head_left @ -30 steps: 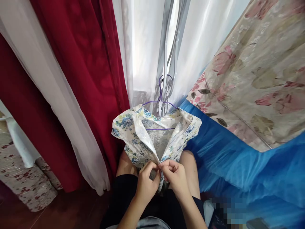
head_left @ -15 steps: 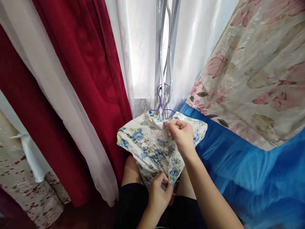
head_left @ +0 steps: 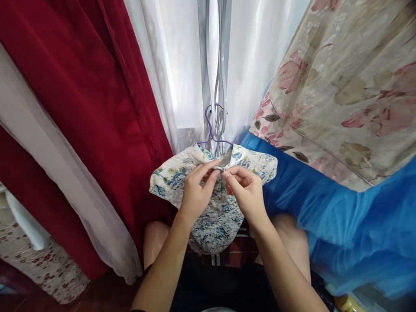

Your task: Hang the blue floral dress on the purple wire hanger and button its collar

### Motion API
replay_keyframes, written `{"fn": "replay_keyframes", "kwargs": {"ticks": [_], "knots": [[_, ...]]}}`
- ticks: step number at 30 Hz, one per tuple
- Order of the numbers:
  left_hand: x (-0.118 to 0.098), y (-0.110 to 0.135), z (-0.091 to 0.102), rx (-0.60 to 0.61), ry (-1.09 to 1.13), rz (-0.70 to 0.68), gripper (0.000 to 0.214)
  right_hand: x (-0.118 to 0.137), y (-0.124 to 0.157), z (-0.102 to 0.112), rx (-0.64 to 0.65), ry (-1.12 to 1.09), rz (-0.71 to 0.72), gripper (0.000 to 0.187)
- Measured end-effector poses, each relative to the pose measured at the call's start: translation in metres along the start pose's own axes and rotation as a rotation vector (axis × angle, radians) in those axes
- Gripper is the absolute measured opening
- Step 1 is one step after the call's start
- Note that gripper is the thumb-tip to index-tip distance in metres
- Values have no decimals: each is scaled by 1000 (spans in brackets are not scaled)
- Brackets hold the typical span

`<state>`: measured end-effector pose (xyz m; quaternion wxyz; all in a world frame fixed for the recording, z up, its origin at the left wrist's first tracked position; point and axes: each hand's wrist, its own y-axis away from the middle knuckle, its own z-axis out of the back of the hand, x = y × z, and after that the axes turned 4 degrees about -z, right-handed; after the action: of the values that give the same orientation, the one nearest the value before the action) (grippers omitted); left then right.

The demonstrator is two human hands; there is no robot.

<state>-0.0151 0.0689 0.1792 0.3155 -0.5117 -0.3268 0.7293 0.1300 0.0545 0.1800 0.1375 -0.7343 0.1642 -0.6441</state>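
A small white garment with blue flowers (head_left: 169,180) hangs on a purple wire hanger (head_left: 209,130) hooked to a metal window grille (head_left: 214,65). My left hand (head_left: 195,190) and my right hand (head_left: 247,190) meet at the top of the garment's closed front, just below the collar. Both hands pinch the fabric there with thumb and fingers pressed together. What sits between the fingertips is too small to make out. The garment's lower part drapes down between my forearms, over my knees.
A dark red curtain (head_left: 81,99) and a white sheer curtain (head_left: 169,65) hang at the left and centre. Blue tulle (head_left: 341,216) and a pink-flowered cloth (head_left: 341,86) fill the right. My black shorts (head_left: 221,286) lie below, above a wooden floor (head_left: 107,294).
The garment's open front is now closed. My right hand rose to the collar first, then my left hand came up from the hem to join it. The view shifted slightly right.
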Motion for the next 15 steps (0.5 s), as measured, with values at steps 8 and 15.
{"fn": "replay_keyframes", "kwargs": {"ticks": [8,15], "knots": [[-18,-13,-10,-174,-82,-65,8,-37,-16,2,-45,46,32,23],[14,-40,57,-654,-31,-13,12,-59,19,0,30,19,-150,19]]}}
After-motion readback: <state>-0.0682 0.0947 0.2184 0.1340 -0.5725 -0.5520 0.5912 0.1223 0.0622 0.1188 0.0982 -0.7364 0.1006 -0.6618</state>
